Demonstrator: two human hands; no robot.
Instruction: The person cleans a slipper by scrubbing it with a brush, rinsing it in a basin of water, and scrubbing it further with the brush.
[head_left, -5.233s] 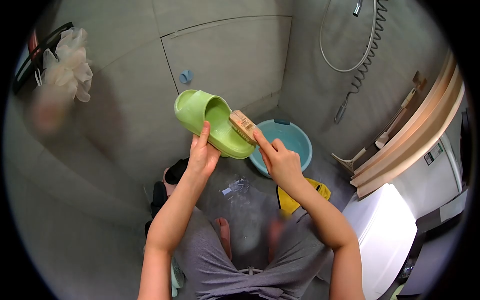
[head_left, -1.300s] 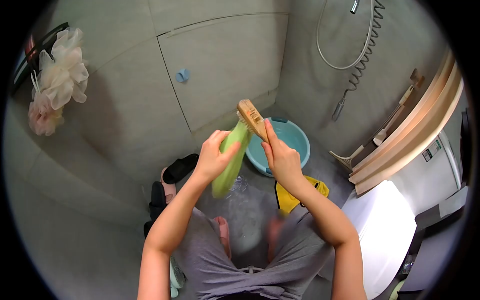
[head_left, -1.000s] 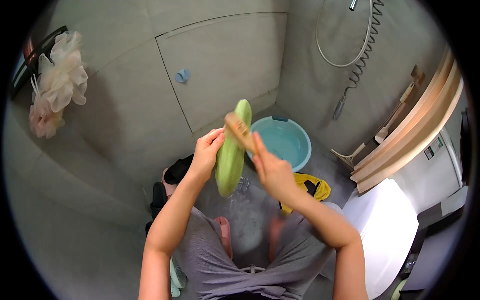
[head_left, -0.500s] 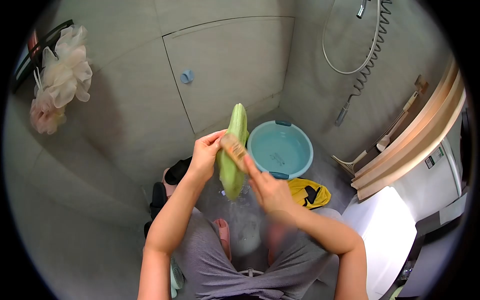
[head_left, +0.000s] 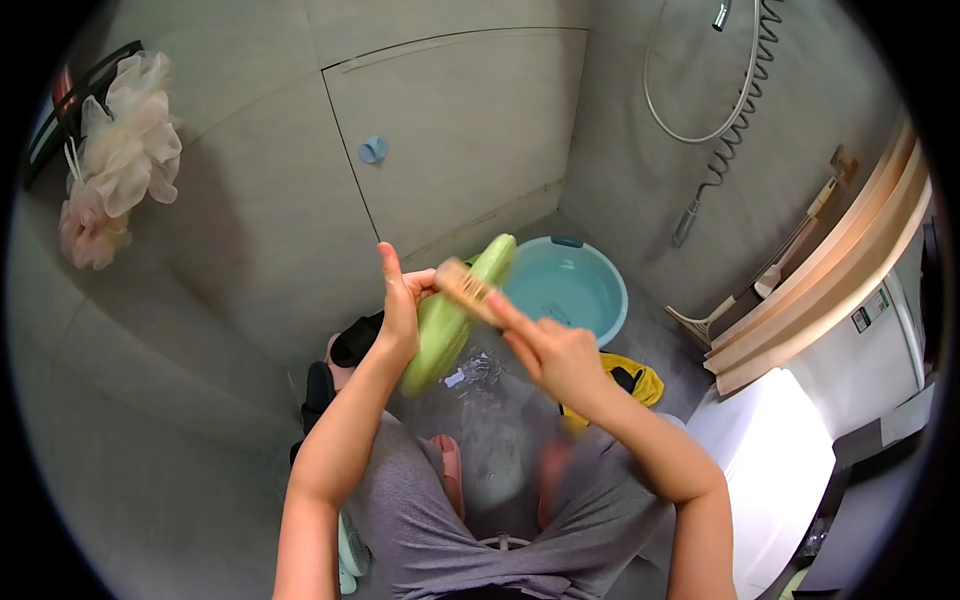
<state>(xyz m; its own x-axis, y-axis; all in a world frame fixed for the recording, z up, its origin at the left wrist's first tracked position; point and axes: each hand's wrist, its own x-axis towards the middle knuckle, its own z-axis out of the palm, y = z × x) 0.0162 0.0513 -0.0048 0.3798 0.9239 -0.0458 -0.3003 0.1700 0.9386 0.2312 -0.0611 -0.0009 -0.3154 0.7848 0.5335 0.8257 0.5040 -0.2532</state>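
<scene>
A long light-green slipper is held up in front of me, tilted with its upper end to the right. My left hand holds it from the left, thumb pointing up, and part of the fingers is hidden behind it. My right hand grips a small wooden brush, which lies across the slipper's upper part and is blurred by motion. White suds and wet spots show on the grey floor underneath.
A blue basin of water stands behind the slipper. Beside it lies a yellow and black item. Black slippers line the left wall; a white appliance is at right. A shower hose hangs at the back.
The green slipper has tilted, its upper end going right and its lower end left. My left thumb has lifted away from it. The brush is still against the slipper.
</scene>
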